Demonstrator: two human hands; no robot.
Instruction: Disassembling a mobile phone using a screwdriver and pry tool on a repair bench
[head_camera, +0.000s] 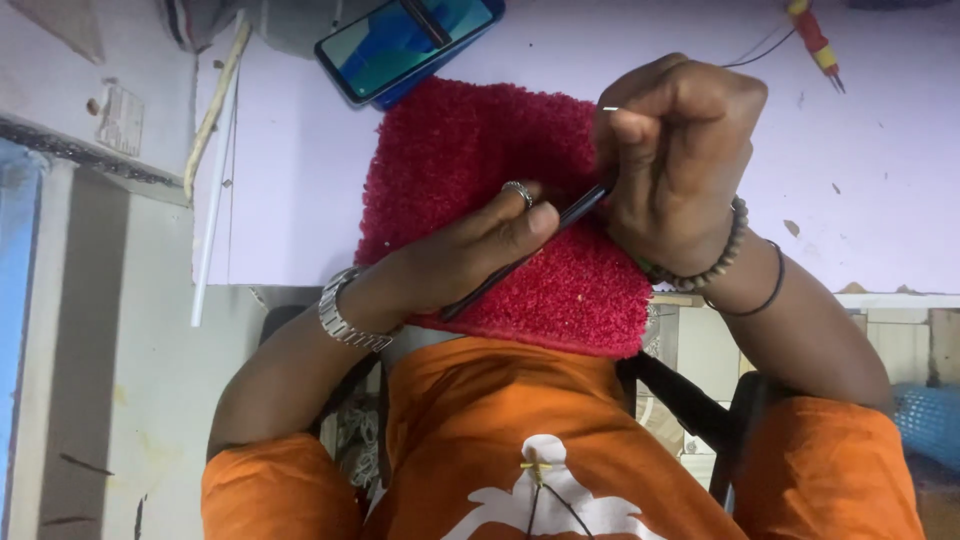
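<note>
A fuzzy red mat (470, 150) lies on a lilac table (880, 200). Over it, my left hand (460, 255), with a ring and a metal watch, grips a thin dark flat object (500, 280) seen edge-on, fingers resting along its top. My right hand (680, 150), wearing a bead bracelet and a black band, is closed in a fist at the object's upper end. A thin metal tool tip (608, 108) pokes out by the thumb. What the object is stays unclear.
A smartphone in a blue case (410, 40) lies beyond the mat's far edge. A red and yellow screwdriver (815, 40) with a thin wire beside it is at the top right. A white rod (215, 190) runs along the table's left edge. My orange shirt (520, 440) fills the bottom.
</note>
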